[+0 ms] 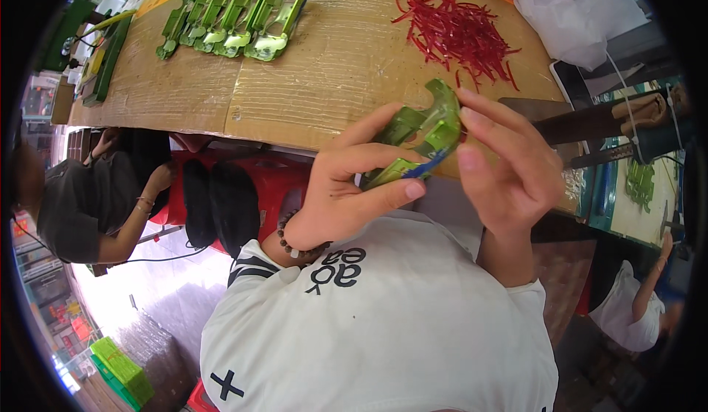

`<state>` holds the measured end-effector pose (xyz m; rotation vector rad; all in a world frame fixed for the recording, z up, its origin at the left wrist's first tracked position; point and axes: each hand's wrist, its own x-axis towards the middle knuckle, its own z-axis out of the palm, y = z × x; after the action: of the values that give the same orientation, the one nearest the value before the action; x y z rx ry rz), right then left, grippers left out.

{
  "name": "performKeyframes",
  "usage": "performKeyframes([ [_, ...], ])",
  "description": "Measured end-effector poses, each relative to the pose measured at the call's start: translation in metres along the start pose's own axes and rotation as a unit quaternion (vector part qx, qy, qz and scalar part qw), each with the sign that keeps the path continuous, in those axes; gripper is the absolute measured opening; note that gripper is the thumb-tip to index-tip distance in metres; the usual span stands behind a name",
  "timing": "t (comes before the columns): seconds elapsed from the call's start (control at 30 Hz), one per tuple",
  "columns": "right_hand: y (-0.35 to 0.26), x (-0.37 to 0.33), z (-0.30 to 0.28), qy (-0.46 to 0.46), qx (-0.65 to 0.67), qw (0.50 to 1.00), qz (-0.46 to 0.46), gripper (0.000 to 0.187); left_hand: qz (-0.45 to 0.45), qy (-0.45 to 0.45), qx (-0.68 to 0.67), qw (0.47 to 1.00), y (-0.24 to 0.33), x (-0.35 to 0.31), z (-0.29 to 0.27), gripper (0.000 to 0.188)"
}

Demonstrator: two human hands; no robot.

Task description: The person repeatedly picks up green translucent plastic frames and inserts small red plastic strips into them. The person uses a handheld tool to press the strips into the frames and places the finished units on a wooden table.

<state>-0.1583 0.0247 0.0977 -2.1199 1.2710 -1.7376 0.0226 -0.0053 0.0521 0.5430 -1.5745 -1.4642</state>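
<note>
**Green plastic part being held in both hands over the table edge**

A green plastic part (pixel 426 135) is being held just right of the picture's centre, above the near edge of the cardboard-covered table (pixel 332 65). It is being gripped by the left hand (pixel 346 183), whose fingers are being curled around its lower end, with the thumb being pressed along a blue strip (pixel 426 167) at the part's underside. The right hand (pixel 509 168) is being kept at 3 o'clock of the part, its fingers being held loosely spread, with the fingertips (pixel 466 117) being laid against the part's upper edge.

A row of similar green parts (pixel 236 17) is being kept on the table at 11 o'clock, well apart from the hands. A heap of thin red pieces (pixel 457 32) is being kept at 1 o'clock, near the held part. A white plastic bag (pixel 582 14) is lying beyond it.
</note>
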Motion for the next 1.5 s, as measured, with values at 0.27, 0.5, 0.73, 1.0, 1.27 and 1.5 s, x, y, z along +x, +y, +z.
performKeyframes([
  [0.27, 0.013, -0.024, -0.002, 0.069, 0.146, 0.984, 0.076, 0.034, -0.029, -0.032, 0.008, 0.999, 0.009, 0.003, 0.001, 0.029],
  [0.5, 0.046, 0.003, -0.016, -0.122, 0.335, 0.926, -0.126, 0.04, -0.312, -0.248, -0.49, 0.775, -0.025, 0.002, -0.013, 0.058],
  [0.73, 0.05, -0.011, -0.02, -0.161, 0.366, 0.913, -0.083, 0.038, -0.374, -0.339, -0.76, 0.41, -0.057, 0.003, -0.002, 0.068],
  [1.0, 0.037, -0.022, -0.021, -0.108, 0.281, 0.952, -0.055, 0.035, -0.366, -0.337, -0.77, 0.399, -0.06, -0.001, 0.002, 0.073],
  [1.27, 0.024, -0.02, -0.022, -0.051, 0.243, 0.969, -0.011, 0.031, -0.355, -0.322, -0.758, 0.443, -0.056, -0.001, 0.005, 0.073],
  [1.5, 0.034, -0.022, -0.038, -0.15, 0.207, 0.965, -0.053, 0.037, -0.363, -0.338, -0.738, 0.457, -0.055, 0.002, 0.005, 0.072],
])
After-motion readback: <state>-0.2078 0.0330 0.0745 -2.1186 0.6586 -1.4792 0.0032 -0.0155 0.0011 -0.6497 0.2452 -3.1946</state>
